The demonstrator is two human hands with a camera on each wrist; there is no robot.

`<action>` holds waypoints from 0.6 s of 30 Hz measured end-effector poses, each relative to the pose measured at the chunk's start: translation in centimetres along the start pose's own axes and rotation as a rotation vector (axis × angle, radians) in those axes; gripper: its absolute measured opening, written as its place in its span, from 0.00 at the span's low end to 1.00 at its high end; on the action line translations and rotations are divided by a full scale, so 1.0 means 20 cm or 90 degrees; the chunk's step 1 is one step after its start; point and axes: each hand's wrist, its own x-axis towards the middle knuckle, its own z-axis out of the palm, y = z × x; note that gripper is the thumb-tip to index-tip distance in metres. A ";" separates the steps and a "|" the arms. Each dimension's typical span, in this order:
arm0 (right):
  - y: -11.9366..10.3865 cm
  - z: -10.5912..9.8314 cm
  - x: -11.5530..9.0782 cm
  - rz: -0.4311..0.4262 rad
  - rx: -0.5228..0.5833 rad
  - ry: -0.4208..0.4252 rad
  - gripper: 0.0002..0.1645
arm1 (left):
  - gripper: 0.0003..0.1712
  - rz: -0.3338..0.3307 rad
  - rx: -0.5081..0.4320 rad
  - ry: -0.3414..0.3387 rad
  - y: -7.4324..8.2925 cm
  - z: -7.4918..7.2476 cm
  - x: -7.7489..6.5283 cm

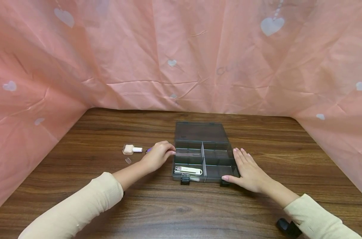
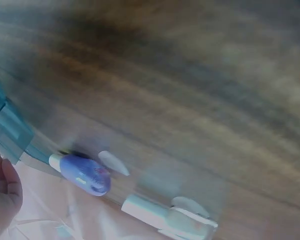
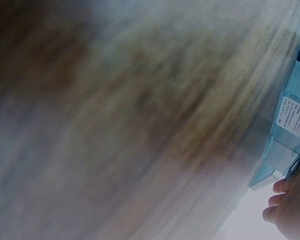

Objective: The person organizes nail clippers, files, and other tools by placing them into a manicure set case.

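A dark see-through divided box [image 1: 218, 180] lies on the table with its lid [image 1: 200, 131] folded back. My left hand [image 1: 159, 155] is at its left wall, thumb and fingertips pinching a thin flat grey strip [image 1: 188, 154] that reaches over the left compartments. My right hand [image 1: 250, 171] rests along the right wall with fingers extended, its thumb by the front right latch. A white nail clipper [image 1: 188, 171] lies in the front left compartment. Left of the box are a nail polish bottle [image 1: 128, 149] and a purple bottle with a white cap [image 2: 85, 174], partly hidden in the head view.
A small clear piece [image 1: 128, 160] lies on the wooden table [image 1: 175, 212] near the polish. A black object [image 1: 284, 225] shows beside the right sleeve. Pink curtain [image 1: 181, 46] with hearts hangs around the table's back and sides.
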 end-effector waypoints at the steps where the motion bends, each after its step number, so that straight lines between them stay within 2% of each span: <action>1: 0.00 0.00 0.00 0.000 0.000 0.001 0.62 | 0.05 0.003 0.002 -0.006 0.00 0.00 0.01; 7: 0.00 0.01 0.00 0.000 0.002 0.004 0.62 | 0.05 0.009 0.005 -0.036 0.01 0.02 0.04; 18: 0.00 0.01 0.01 -0.001 0.005 0.004 0.62 | 0.06 0.013 0.036 -0.035 0.00 0.03 0.06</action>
